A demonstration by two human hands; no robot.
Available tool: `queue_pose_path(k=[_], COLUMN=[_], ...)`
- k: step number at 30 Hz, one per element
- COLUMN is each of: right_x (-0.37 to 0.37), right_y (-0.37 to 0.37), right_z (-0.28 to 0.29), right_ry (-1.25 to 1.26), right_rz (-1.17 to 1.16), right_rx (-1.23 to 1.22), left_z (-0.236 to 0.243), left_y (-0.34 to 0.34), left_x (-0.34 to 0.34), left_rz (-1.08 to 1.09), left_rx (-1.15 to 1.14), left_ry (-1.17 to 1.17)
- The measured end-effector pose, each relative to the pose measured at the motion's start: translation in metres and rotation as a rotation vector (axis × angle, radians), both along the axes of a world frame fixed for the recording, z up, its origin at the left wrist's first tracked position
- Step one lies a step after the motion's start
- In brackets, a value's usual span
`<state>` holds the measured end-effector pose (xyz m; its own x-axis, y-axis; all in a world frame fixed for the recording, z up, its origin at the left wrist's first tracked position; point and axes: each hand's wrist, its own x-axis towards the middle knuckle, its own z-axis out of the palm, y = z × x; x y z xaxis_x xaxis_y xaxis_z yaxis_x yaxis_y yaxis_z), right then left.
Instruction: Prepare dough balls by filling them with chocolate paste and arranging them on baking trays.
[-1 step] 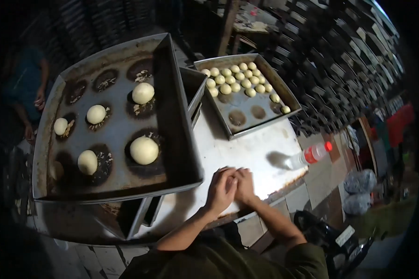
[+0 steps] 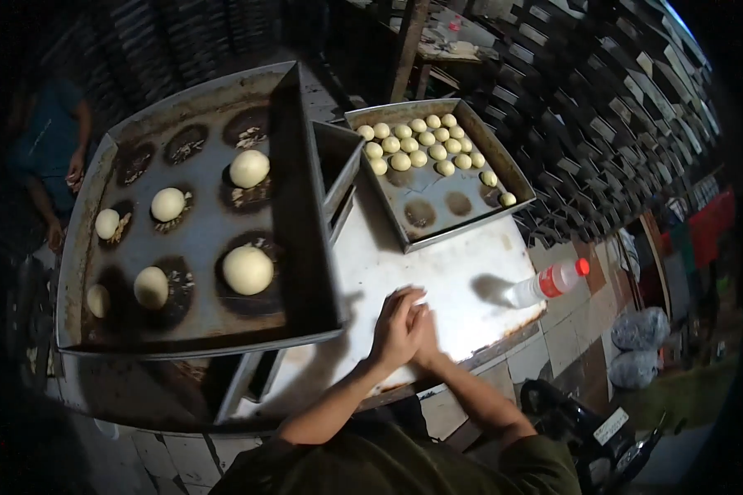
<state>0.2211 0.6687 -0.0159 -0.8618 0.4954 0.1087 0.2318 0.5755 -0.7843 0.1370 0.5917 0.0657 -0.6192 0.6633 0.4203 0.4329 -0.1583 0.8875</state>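
My left hand (image 2: 396, 332) and my right hand (image 2: 424, 337) are pressed together over the front of the white table, palms facing, fingers bent. The left one covers much of the right. Anything between the palms is hidden. To their left, a large deep metal tray (image 2: 198, 348) holds several pale round dough balls, with the biggest dough ball (image 2: 248, 271) closest to my hands. Farther off, a second metal tray (image 2: 470, 221) holds many smaller yellowish dough balls (image 2: 400, 161), mostly toward its far side.
A clear plastic bottle with a red cap (image 2: 551, 282) stands at the right edge of the white table (image 2: 371, 276). More metal trays (image 2: 338, 161) lie under the large one. A person in a blue shirt (image 2: 54, 136) is at far left. A black motorbike (image 2: 590, 433) is at lower right.
My joined hands have turned against each other, with the left fingers now pointing up over the right. The large tray has shifted slightly left in view, and its lower-left dough ball shows more brightly.
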Motion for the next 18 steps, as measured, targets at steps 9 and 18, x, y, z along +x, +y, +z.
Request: queue_pose_path(k=[9,18], right_x=[0.06,0.103], right_y=[0.018,0.078], right_z=[0.058,0.139], right_ry=[-0.452,-0.295], right_rz=[0.708,0.354], right_rx=[0.344,-0.95], left_z=[-0.012,-0.063], left_y=[0.353,0.401], left_x=[-0.05,-0.062], left_rz=[-0.251,-0.165], left_rx=[-0.268,-0.292], left_ry=[0.103,0.027])
